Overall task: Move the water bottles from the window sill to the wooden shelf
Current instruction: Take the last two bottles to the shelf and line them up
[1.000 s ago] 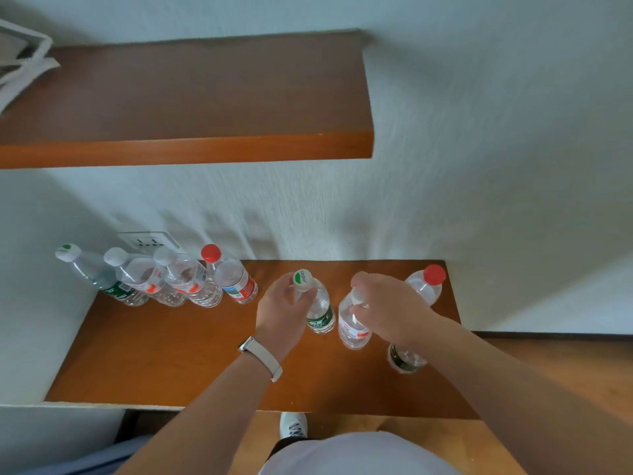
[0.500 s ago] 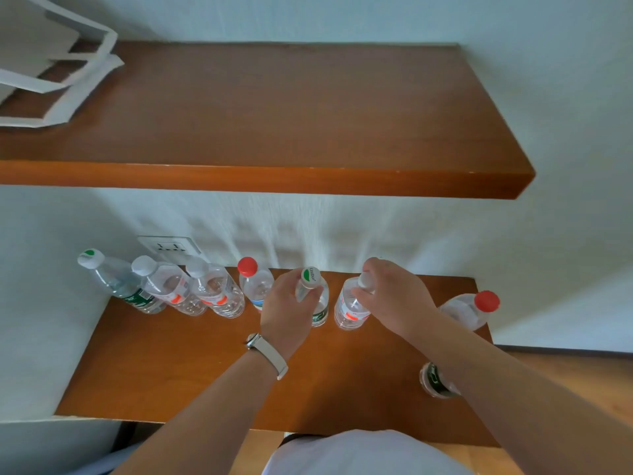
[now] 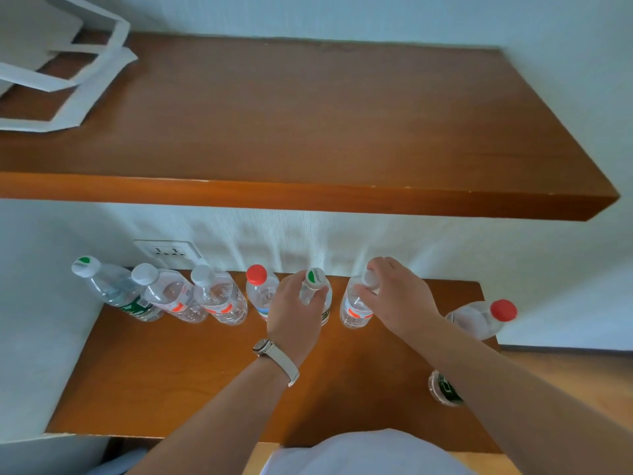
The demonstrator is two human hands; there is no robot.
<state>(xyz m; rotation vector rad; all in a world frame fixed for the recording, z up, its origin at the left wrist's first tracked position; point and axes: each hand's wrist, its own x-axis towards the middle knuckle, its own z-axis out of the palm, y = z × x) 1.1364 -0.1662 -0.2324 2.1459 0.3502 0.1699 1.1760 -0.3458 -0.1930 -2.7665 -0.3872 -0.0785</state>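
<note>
Several clear water bottles stand in a row on the lower wooden surface (image 3: 171, 378) along the wall. My left hand (image 3: 294, 313) grips the green-capped bottle (image 3: 315, 279) just below its cap. My right hand (image 3: 397, 296) grips the neck of the white-capped, red-labelled bottle (image 3: 354, 308). Left of them stand a red-capped bottle (image 3: 257, 286), two white-capped bottles (image 3: 219, 296) (image 3: 164, 293) and a green-capped one (image 3: 106, 286). A larger red-capped bottle (image 3: 479, 320) stands at the right edge, partly behind my right forearm. The upper wooden shelf (image 3: 308, 132) spreads above.
A white paper bag with handles (image 3: 58, 73) lies at the upper shelf's left end. A wall socket (image 3: 168, 250) sits behind the left bottles. White walls close the back and left. Wooden floor (image 3: 582, 375) shows at the right.
The view has tilted up, showing more of the upper shelf. Both hands keep their grip on the same two bottles, which stand a little further back now.
</note>
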